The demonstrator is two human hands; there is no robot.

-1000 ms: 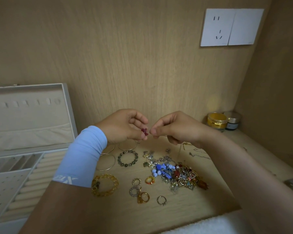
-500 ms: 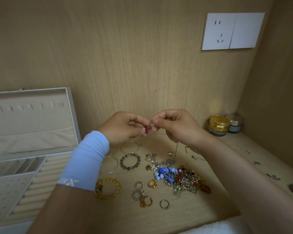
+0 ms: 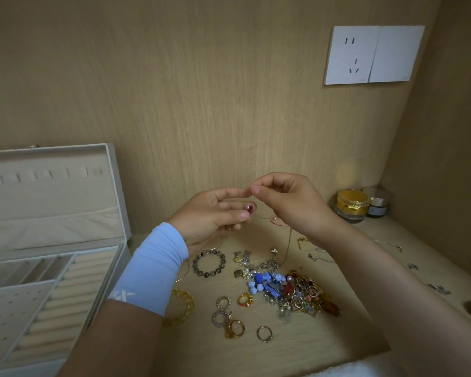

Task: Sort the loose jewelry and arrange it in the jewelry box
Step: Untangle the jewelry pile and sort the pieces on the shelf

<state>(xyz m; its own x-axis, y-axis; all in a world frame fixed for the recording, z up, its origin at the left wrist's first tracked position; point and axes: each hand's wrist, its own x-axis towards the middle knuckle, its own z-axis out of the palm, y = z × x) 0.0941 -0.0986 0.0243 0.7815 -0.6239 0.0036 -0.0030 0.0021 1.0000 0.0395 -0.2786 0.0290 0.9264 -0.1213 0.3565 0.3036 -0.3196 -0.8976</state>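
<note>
1. Red stone up front: the left hand [image 3: 215,213] pinches a small red-stone piece [image 3: 251,208] between thumb and fingertips, held up above the counter [image 3: 310,346]
2. Right beside it, the right hand [image 3: 286,202] has thumb and forefinger pressed together on a fine chain [image 3: 288,246], which trails down towards the heap below
3. My read: one piece is being teased free of the tangle, so this is sorting work, with nothing on its way to the box yet
4. Down on the counter, plenty is waiting: a beaded bracelet [image 3: 209,263], a yellow link bracelet [image 3: 184,303], several rings [image 3: 264,334] lying apart, and a tangled pile [image 3: 291,289] of blue, red and gold bits
5. Out to the left, the jewelry box [image 3: 114,202] stands with its lid up. Its ring rolls [image 3: 65,295] and perforated panel [image 3: 8,322] show nothing placed in them, so I'd call the task barely begun, with nearly everything left to do
6. Hard to make out: whether the chain joins the red-stone piece. The thin bangles [image 3: 219,243] are partly covered by the left wrist and its blue sleeve [image 3: 152,270], the box runs off the left edge with its divided slots in shadow, and the small scraps [image 3: 438,288] far right are too tiny to name
</note>
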